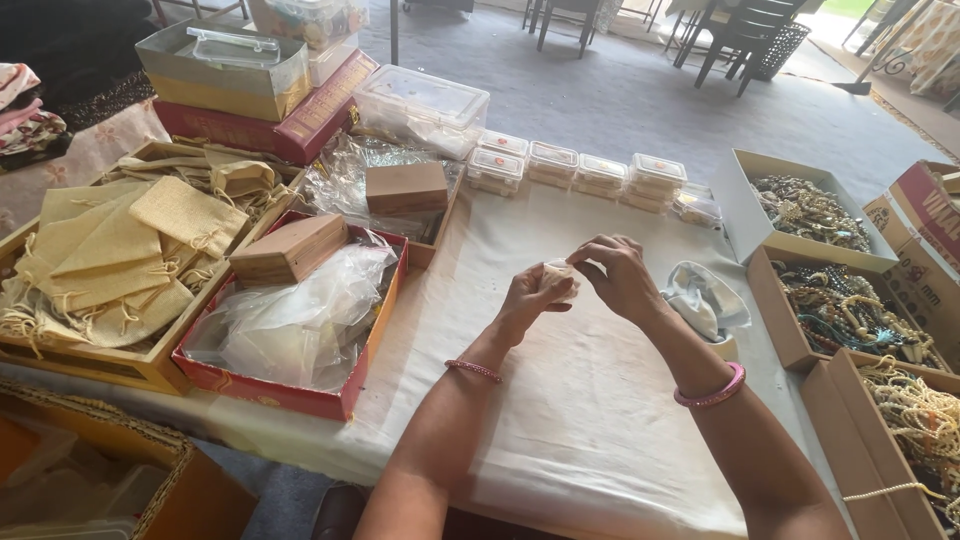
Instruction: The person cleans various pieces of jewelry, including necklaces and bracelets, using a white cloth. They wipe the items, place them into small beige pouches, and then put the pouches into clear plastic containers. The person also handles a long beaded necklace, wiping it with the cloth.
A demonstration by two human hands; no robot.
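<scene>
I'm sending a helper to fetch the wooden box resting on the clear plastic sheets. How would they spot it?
Start at the red cardboard tray left of the white-covered table. Behind it, another tray holds crinkled clear plastic sheets; the small rectangular wooden box sits on them. Unlike the wooden box nearer, it lies farther back, beside the lidded clear plastic tub.
</scene>
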